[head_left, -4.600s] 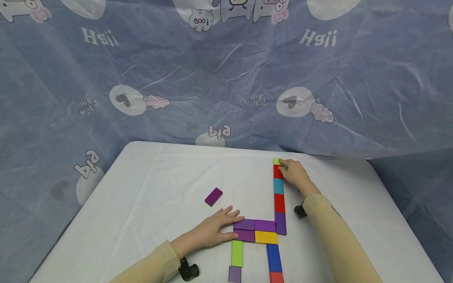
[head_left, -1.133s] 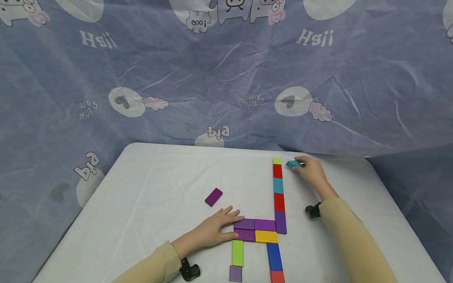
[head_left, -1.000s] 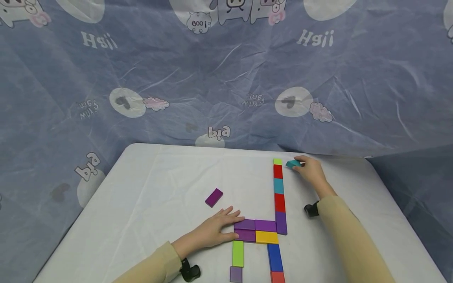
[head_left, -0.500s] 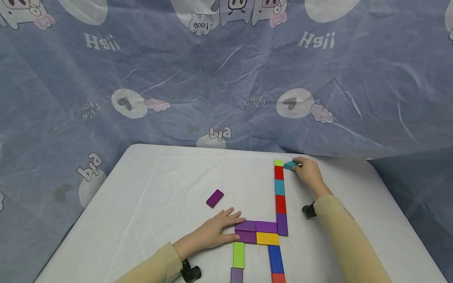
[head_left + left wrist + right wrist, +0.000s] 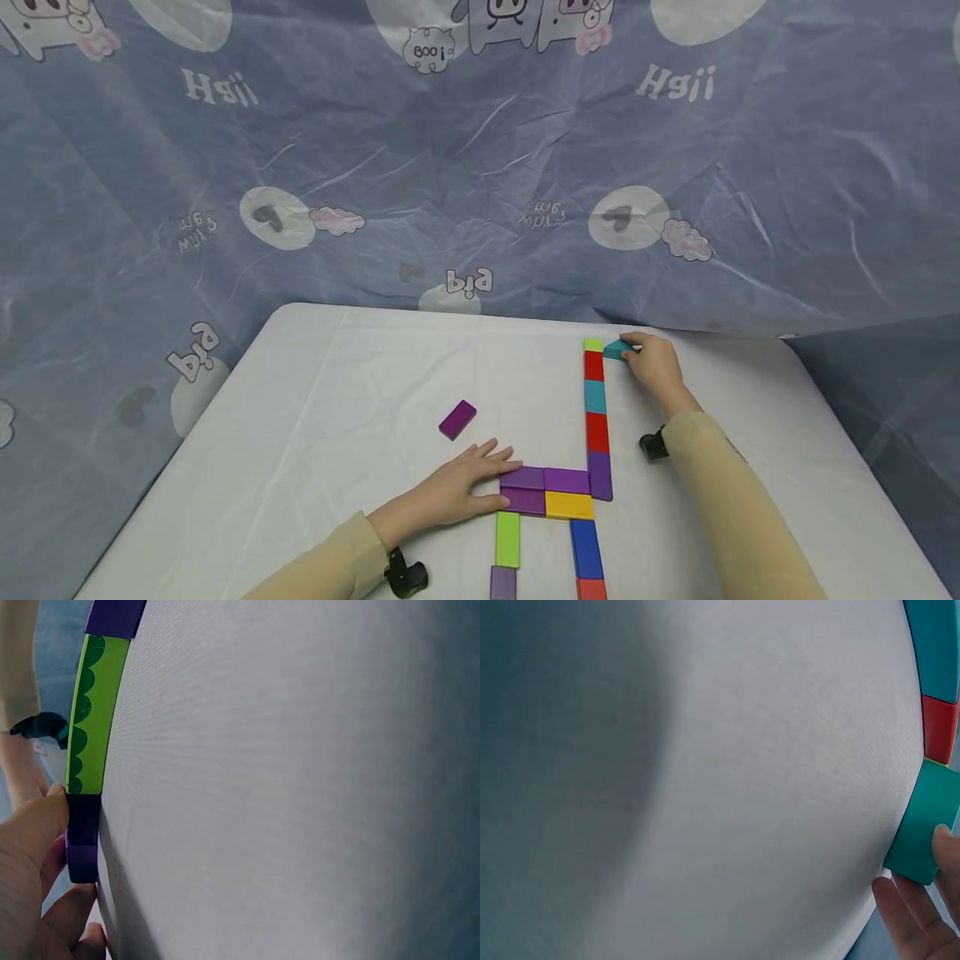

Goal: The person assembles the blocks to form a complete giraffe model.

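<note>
In the head view my right hand [image 5: 656,367] pinches a teal block [image 5: 617,350] between thumb and fingers. The block meets the right side of a column of blocks near its far end, by a lime block [image 5: 593,344] and a red block [image 5: 594,366]. In the right wrist view the teal block [image 5: 926,817] touches the red block's end. My left hand [image 5: 453,492], fingers spread, rests against the left ends of two stacked rows: purple blocks [image 5: 522,501] and a yellow block [image 5: 568,505]. The left wrist view shows its thumb touching a purple block [image 5: 82,855].
One loose purple block [image 5: 457,420] lies left of the column on the white table [image 5: 360,375]. Nearer me run a green block [image 5: 507,540], a lavender block [image 5: 503,583], a blue block [image 5: 587,550] and a red-orange block [image 5: 592,590]. A patterned blue-grey curtain [image 5: 420,150] hangs behind.
Earlier my right hand was at the column's lime end. Since then it has come to hold the teal block, moved right, then slid slightly left against the column. My left hand has stayed put.
</note>
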The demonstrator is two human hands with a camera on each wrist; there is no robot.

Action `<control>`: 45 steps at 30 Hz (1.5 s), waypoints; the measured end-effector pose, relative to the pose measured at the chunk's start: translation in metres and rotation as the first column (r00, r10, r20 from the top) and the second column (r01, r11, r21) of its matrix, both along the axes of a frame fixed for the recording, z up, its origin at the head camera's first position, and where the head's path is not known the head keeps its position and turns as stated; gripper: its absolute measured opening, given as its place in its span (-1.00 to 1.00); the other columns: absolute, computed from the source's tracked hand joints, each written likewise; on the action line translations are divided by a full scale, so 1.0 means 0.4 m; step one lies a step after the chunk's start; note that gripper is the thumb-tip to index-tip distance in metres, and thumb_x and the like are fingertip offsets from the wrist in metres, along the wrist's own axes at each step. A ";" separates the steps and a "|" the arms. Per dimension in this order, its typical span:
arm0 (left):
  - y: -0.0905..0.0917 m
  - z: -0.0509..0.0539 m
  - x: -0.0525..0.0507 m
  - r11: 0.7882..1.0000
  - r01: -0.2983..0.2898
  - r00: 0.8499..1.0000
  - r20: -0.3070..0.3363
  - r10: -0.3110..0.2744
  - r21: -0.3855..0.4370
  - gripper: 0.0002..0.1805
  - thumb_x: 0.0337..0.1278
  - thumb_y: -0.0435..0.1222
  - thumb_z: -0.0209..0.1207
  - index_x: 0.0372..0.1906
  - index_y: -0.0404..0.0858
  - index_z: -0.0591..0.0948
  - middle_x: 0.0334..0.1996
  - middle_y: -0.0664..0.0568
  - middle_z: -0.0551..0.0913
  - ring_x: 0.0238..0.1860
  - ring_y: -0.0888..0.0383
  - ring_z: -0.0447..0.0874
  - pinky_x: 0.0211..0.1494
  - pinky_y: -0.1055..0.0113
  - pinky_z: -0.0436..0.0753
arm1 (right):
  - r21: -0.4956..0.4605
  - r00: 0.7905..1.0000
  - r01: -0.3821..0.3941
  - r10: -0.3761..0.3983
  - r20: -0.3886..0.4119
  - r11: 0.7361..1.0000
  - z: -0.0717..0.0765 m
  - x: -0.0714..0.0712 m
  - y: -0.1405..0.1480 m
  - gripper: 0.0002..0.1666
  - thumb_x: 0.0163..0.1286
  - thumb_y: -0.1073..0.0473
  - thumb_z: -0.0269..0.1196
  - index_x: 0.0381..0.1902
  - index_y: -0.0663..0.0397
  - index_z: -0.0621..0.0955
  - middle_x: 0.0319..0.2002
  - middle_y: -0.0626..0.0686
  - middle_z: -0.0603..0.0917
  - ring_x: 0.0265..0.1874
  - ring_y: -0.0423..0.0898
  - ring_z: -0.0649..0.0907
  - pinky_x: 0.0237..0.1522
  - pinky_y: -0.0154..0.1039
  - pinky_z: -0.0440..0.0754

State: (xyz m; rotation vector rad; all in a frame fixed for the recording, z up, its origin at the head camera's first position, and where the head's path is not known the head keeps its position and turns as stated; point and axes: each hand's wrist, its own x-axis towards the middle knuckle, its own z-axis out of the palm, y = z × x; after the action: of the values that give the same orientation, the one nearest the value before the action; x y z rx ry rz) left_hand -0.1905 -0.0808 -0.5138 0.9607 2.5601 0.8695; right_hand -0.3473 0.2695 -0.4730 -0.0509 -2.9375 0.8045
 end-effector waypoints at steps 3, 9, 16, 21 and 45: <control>0.001 0.001 -0.001 1.000 -0.001 1.000 -0.002 0.001 -0.001 -0.42 0.31 0.03 0.18 0.40 0.09 0.42 0.47 0.13 0.31 0.57 0.04 0.06 0.60 0.04 0.06 | -0.003 1.000 0.002 -0.002 -0.007 1.000 0.000 0.000 0.002 -0.55 0.41 0.35 0.17 0.24 0.32 0.53 0.18 0.36 0.59 0.21 0.30 0.51 0.24 0.20 0.49; 0.002 -0.001 0.000 1.000 -0.004 1.000 0.002 0.004 -0.006 -0.42 0.31 0.04 0.17 0.40 0.11 0.42 0.47 0.16 0.30 0.57 0.06 0.05 0.60 0.05 0.06 | -0.014 1.000 0.009 -0.009 -0.008 1.000 -0.004 -0.002 0.004 -0.55 0.41 0.35 0.16 0.24 0.31 0.53 0.18 0.37 0.58 0.20 0.30 0.51 0.21 0.19 0.52; 0.003 -0.001 -0.003 1.000 -0.003 1.000 -0.006 0.003 -0.016 -0.42 0.31 0.03 0.17 0.41 0.11 0.42 0.47 0.16 0.30 0.57 0.05 0.05 0.60 0.05 0.06 | -0.012 1.000 0.030 -0.030 -0.004 0.999 -0.003 -0.003 0.002 -0.55 0.42 0.33 0.15 0.24 0.30 0.53 0.19 0.36 0.57 0.23 0.31 0.49 0.25 0.20 0.48; 0.003 0.002 -0.002 1.000 -0.001 1.000 -0.004 0.001 -0.018 -0.42 0.31 0.01 0.17 0.41 0.10 0.42 0.47 0.15 0.31 0.57 0.05 0.05 0.60 0.05 0.06 | -0.005 0.999 0.036 -0.036 -0.014 0.999 -0.003 -0.003 -0.001 -0.56 0.42 0.34 0.15 0.24 0.30 0.53 0.18 0.37 0.58 0.21 0.30 0.51 0.24 0.19 0.49; 0.001 0.005 0.000 1.000 0.001 1.000 0.013 -0.001 -0.008 -0.41 0.31 0.02 0.18 0.41 0.09 0.41 0.48 0.14 0.30 0.57 0.05 0.04 0.60 0.04 0.04 | -0.049 0.999 -0.035 0.034 -0.009 0.998 0.033 0.055 0.022 -0.42 0.41 0.19 0.20 0.34 0.27 0.44 0.28 0.41 0.44 0.17 0.36 0.50 0.14 0.27 0.52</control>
State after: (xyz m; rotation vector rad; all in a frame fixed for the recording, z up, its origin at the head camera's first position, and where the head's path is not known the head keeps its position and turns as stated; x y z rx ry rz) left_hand -0.1903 -0.0805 -0.5117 0.9504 2.5501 0.8621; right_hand -0.3253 0.2785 -0.4600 -0.0004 -2.9189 0.8796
